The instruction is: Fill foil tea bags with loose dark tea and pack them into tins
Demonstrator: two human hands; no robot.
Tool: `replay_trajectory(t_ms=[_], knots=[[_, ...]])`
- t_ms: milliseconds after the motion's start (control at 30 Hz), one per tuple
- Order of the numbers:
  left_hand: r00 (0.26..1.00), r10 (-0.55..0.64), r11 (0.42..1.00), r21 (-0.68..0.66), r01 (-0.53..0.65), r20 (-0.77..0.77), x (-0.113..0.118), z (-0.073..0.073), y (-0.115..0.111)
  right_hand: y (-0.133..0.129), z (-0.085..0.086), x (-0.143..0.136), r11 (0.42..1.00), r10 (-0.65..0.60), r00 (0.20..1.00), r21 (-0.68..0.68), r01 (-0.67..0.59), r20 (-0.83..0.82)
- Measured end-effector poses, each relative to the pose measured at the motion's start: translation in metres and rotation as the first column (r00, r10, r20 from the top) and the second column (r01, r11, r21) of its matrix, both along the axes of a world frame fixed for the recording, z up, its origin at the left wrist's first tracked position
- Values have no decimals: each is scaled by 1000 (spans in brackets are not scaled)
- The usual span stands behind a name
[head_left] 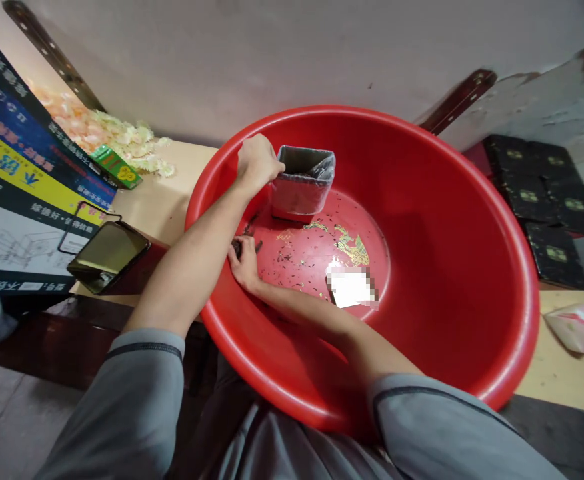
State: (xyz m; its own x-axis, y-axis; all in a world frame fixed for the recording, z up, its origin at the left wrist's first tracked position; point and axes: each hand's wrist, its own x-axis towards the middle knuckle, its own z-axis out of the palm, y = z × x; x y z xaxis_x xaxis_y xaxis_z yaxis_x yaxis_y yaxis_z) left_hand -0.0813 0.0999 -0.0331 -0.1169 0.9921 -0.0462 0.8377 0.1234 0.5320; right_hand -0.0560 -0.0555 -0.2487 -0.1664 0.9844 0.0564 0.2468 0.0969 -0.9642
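A large red basin (452, 267) has small dark bits scattered over its patterned bottom. Inside, toward the back left, a small square container (301, 193) lined with a clear bag stands upright, its top open. My left hand (259, 160) pinches the container's left rim. Lower down, at the basin's left inner wall, my right hand (245, 263) has its fingers curled round a small clump of dark bits (239, 247). A white card (352, 287), partly blurred, lies on the basin's bottom to the right.
Left of the basin are a phone (109, 257), a green box (117, 167), pale flowers (122, 140) and a printed carton (27, 160). Black boxes (542, 193) are stacked at the right, above a plastic packet (582, 329). A wall (297, 60) rises behind.
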Motion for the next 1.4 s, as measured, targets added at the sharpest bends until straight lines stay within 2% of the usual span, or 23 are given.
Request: replay_trajectory(t_ms=[100, 167, 367, 467, 567, 667, 733, 800, 867, 967, 1067, 1200, 1400], knots=[[997, 66, 997, -43, -64, 49, 1, 12, -6, 2, 7, 1, 998, -20, 998, -59, 16, -62], [995, 86, 995, -47, -84, 44, 2, 16, -9, 4, 12, 2, 994, -39, 992, -105, 27, -117], [998, 70, 993, -90, -70, -2, -3, 11, -10, 15, 31, -3, 947, -137, 945, -320, 37, -297], [998, 58, 993, -107, -58, -11, -9, 8, -9, 14, 49, 0, 899, -165, 903, -436, -27, -397], [998, 37, 994, -101, -42, -42, -14, 7, -9, 12, 78, 18, 870, -139, 852, -473, -139, -506], [999, 10, 990, -143, -16, -43, -15, 10, -12, 27, 116, 50, 882, -120, 800, -433, -185, -587], [1000, 4, 984, -177, -7, -19, -14, 12, -14, 50, 141, 74, 917, -113, 760, -362, -169, -640], [1000, 5, 981, -193, -5, -4, -13, 12, -14, 82, 159, 94, 957, -108, 754, -273, -98, -648], [1000, 0, 978, -208, 0, -1, -12, 12, -14, 116, 170, 108, 984, -120, 769, -179, 7, -628], [999, -9, 974, -226, 17, 33, -9, 11, -14, 157, 171, 118, 994, -102, 828, -16, 112, -551], [998, 3, 971, -240, 13, 68, -6, 14, -16, 179, 164, 122, 992, -30, 904, 99, 79, -426], [995, 24, 963, -270, 2, 93, -4, 19, -21, 187, 161, 125, 990, 87, 931, 138, -40, -354], [997, 2, 956, -292, 20, 71, -5, 22, -22, 182, 168, 130, 956, 264, 933, 195, -219, -244]])
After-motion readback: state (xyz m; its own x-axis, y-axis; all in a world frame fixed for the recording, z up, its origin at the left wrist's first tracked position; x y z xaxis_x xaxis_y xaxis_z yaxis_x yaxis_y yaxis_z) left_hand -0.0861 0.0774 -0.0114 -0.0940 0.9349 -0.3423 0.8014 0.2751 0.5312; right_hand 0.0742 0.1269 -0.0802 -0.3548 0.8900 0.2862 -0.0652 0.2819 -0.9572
